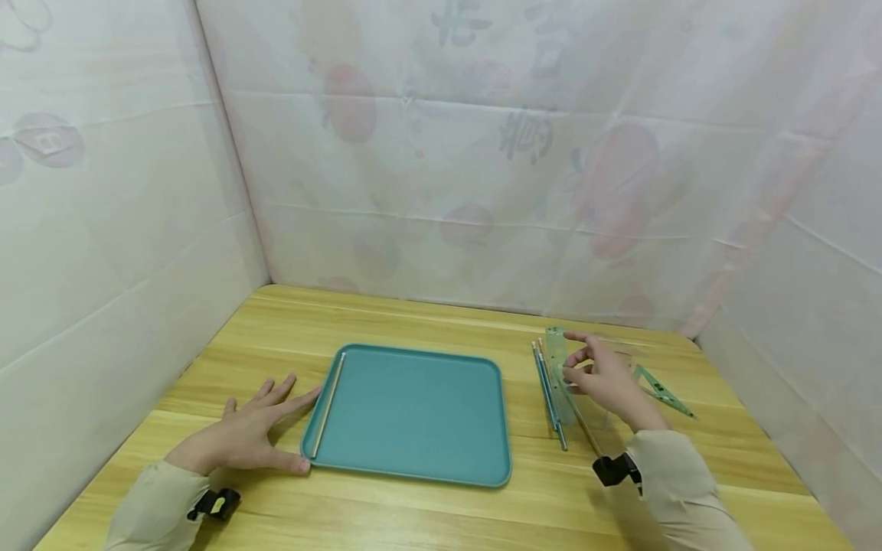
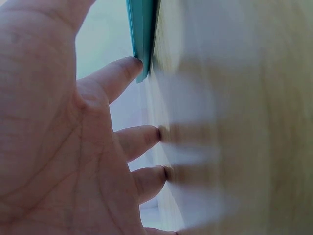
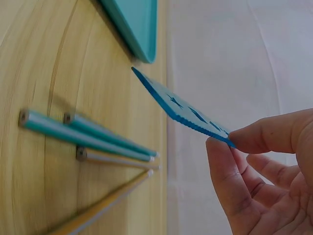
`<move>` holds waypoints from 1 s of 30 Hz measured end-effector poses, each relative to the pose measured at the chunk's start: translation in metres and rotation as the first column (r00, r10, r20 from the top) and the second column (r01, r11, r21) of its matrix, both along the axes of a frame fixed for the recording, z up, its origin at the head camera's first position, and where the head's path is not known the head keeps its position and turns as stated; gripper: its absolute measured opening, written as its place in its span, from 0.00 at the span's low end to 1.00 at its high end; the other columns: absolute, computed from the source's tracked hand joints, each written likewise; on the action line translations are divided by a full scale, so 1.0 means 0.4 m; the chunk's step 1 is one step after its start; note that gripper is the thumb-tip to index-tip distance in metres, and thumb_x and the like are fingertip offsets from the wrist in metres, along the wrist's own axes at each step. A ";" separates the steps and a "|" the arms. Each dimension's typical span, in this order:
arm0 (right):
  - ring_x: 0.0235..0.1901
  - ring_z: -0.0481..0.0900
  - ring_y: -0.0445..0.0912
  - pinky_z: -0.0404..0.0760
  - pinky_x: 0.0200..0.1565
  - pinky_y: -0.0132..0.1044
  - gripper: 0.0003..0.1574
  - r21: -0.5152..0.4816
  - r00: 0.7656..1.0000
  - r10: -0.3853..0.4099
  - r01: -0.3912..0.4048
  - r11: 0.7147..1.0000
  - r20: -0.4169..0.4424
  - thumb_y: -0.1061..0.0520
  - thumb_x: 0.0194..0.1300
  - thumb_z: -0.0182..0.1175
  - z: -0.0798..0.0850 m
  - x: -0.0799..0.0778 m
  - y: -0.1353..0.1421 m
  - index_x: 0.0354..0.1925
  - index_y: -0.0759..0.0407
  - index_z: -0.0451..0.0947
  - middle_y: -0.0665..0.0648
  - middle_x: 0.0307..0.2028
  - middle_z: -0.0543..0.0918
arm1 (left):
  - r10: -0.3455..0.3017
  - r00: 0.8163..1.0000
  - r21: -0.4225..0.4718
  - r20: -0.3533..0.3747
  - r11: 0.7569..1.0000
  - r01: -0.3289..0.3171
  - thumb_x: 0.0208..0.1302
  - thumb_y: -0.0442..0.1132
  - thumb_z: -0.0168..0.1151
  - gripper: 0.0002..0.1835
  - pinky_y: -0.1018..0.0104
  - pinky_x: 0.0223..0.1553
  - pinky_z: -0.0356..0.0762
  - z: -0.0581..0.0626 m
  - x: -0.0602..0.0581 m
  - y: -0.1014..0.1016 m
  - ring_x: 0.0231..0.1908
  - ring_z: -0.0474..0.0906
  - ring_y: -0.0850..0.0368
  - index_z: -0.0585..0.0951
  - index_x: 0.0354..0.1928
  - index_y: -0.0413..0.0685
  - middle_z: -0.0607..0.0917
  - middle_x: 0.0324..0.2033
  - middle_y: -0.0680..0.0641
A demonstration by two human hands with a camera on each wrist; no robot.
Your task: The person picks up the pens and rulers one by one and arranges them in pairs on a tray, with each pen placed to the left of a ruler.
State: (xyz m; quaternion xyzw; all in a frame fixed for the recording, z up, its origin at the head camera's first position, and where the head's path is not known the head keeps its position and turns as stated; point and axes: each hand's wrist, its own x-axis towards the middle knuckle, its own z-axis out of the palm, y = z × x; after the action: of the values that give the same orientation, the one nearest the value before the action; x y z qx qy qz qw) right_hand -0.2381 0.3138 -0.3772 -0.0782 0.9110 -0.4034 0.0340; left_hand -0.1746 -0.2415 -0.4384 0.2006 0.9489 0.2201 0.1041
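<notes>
My right hand (image 1: 606,383) pinches one end of a translucent ruler (image 3: 183,110) between thumb and index finger. Star and other cutouts and a wavy edge show on it in the right wrist view, where it tilts above the table. Beneath it lie two teal pencils (image 3: 88,134) and two yellow ones, one yellow pencil (image 3: 105,203) set apart at an angle. My left hand (image 1: 244,436) spreads its fingers at the left side of a teal tray (image 1: 420,413), thumb and index fingertip against the rim. One pencil (image 1: 328,405) lies along the tray's left side.
A green set square (image 1: 664,392) lies on the wooden table (image 1: 413,513) to the right of my right hand. Printed cloth walls (image 1: 427,168) enclose the table at the back and both sides.
</notes>
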 end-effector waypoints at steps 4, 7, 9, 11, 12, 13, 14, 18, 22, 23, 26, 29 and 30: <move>0.41 0.86 0.54 0.92 0.43 0.45 0.43 -0.015 1.000 0.019 -0.019 1.000 0.010 0.63 0.78 0.59 -0.001 -0.002 -0.029 0.83 0.63 0.55 0.64 0.49 0.77 | 0.003 1.000 -0.007 -0.004 1.000 -0.003 0.56 0.72 0.77 0.60 -0.01 0.55 0.40 -0.001 0.000 0.000 0.79 0.45 0.12 0.59 0.86 0.67 0.51 0.84 0.26; 0.40 0.85 0.55 0.91 0.41 0.46 0.43 -0.019 0.999 0.040 -0.040 0.999 0.009 0.63 0.78 0.59 -0.003 -0.005 -0.048 0.83 0.63 0.55 0.64 0.48 0.77 | 0.003 1.000 -0.007 -0.001 1.000 -0.003 0.56 0.71 0.77 0.59 0.00 0.55 0.40 0.000 0.000 0.002 0.79 0.45 0.13 0.59 0.86 0.67 0.51 0.84 0.27; 0.38 0.85 0.53 0.91 0.40 0.45 0.42 -0.018 0.998 0.058 -0.058 0.998 -0.001 0.63 0.78 0.59 -0.006 -0.008 -0.060 0.82 0.64 0.55 0.64 0.47 0.77 | 0.003 1.000 -0.009 -0.002 1.000 -0.003 0.56 0.71 0.76 0.59 0.00 0.55 0.41 0.000 -0.001 0.003 0.79 0.45 0.13 0.59 0.86 0.67 0.51 0.84 0.27; 0.37 0.84 0.52 0.91 0.38 0.45 0.42 -0.024 0.997 0.072 -0.072 0.997 -0.012 0.64 0.77 0.59 -0.010 -0.010 -0.072 0.82 0.65 0.56 0.64 0.46 0.78 | 0.002 1.000 -0.008 -0.004 1.000 -0.002 0.56 0.71 0.76 0.59 0.00 0.55 0.41 0.001 -0.001 0.004 0.79 0.46 0.13 0.59 0.86 0.67 0.52 0.84 0.27; 0.36 0.84 0.51 0.91 0.38 0.45 0.42 -0.027 0.997 0.076 -0.076 0.997 -0.015 0.64 0.77 0.59 -0.011 -0.011 -0.078 0.82 0.65 0.56 0.64 0.46 0.78 | 0.001 1.000 -0.007 -0.005 1.000 -0.001 0.56 0.71 0.76 0.59 0.00 0.55 0.41 0.001 0.000 0.005 0.79 0.46 0.12 0.59 0.86 0.67 0.52 0.84 0.26; 0.36 0.84 0.50 0.91 0.38 0.46 0.42 -0.029 0.997 0.080 -0.081 0.996 -0.016 0.64 0.77 0.59 -0.013 -0.012 -0.085 0.82 0.66 0.56 0.64 0.45 0.78 | 0.001 1.000 -0.005 -0.006 1.000 -0.001 0.56 0.71 0.77 0.59 -0.01 0.55 0.41 0.002 -0.001 0.006 0.79 0.46 0.12 0.59 0.86 0.66 0.52 0.84 0.26; 0.36 0.83 0.50 0.91 0.38 0.46 0.42 -0.033 0.997 0.078 -0.078 0.996 -0.011 0.64 0.77 0.60 -0.013 -0.012 -0.093 0.82 0.66 0.56 0.64 0.45 0.78 | 0.001 1.000 -0.003 -0.007 1.000 -0.001 0.56 0.71 0.77 0.59 -0.01 0.55 0.41 0.002 0.000 0.006 0.79 0.46 0.12 0.59 0.86 0.66 0.52 0.84 0.26; 0.35 0.82 0.48 0.92 0.41 0.47 0.43 -0.040 0.998 0.068 -0.068 0.997 0.017 0.64 0.77 0.60 -0.013 -0.013 -0.124 0.82 0.64 0.56 0.63 0.45 0.79 | 0.003 1.000 0.005 -0.003 1.000 -0.003 0.55 0.71 0.77 0.59 0.00 0.56 0.40 0.004 0.000 0.009 0.79 0.45 0.12 0.59 0.86 0.66 0.51 0.84 0.27; 0.36 0.83 0.48 0.92 0.44 0.49 0.43 -0.056 0.997 0.069 -0.067 0.996 0.040 0.63 0.77 0.61 -0.010 -0.016 -0.156 0.83 0.63 0.57 0.63 0.46 0.79 | 0.009 1.000 0.009 0.005 1.000 -0.009 0.55 0.71 0.77 0.60 0.00 0.56 0.39 0.004 0.000 0.012 0.79 0.44 0.13 0.59 0.86 0.66 0.51 0.84 0.27; 0.36 0.83 0.48 0.92 0.44 0.49 0.44 -0.062 0.997 0.072 -0.069 0.996 0.043 0.63 0.77 0.61 -0.010 -0.016 -0.163 0.83 0.63 0.57 0.63 0.46 0.79 | 0.010 1.000 0.009 0.006 1.000 -0.010 0.55 0.72 0.77 0.60 0.00 0.56 0.39 0.003 -0.001 0.012 0.79 0.44 0.13 0.59 0.86 0.66 0.51 0.84 0.27; 0.37 0.84 0.50 0.92 0.45 0.50 0.44 -0.073 0.996 0.075 -0.071 0.995 0.050 0.64 0.77 0.62 -0.013 -0.020 -0.181 0.83 0.62 0.57 0.63 0.46 0.79 | 0.003 1.000 0.008 -0.001 1.000 -0.003 0.55 0.71 0.77 0.59 -0.01 0.56 0.39 0.003 -0.002 0.014 0.79 0.44 0.12 0.60 0.86 0.66 0.51 0.84 0.27; 0.37 0.85 0.50 0.92 0.45 0.51 0.43 -0.070 0.996 0.081 -0.077 0.995 0.046 0.64 0.76 0.62 -0.018 -0.024 -0.198 0.82 0.62 0.58 0.63 0.46 0.79 | -0.002 1.000 0.005 -0.010 1.000 0.002 0.56 0.71 0.77 0.59 -0.01 0.55 0.40 0.003 -0.002 0.015 0.79 0.45 0.12 0.60 0.86 0.65 0.51 0.84 0.26; 0.37 0.85 0.50 0.92 0.45 0.51 0.42 -0.069 0.995 0.084 -0.080 0.994 0.046 0.64 0.76 0.61 -0.020 -0.026 -0.203 0.82 0.62 0.58 0.63 0.46 0.79 | -0.003 1.000 0.005 -0.013 1.000 0.003 0.56 0.71 0.77 0.59 -0.01 0.55 0.40 0.003 -0.002 0.015 0.79 0.45 0.12 0.60 0.86 0.65 0.51 0.84 0.26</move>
State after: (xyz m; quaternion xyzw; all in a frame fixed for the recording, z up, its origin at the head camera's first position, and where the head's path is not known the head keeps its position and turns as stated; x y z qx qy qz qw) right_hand -0.2483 0.2326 -0.3851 -0.1069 0.8919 -0.4339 0.0698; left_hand -0.1753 -0.2356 -0.4373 0.2037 0.9487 0.2212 0.0975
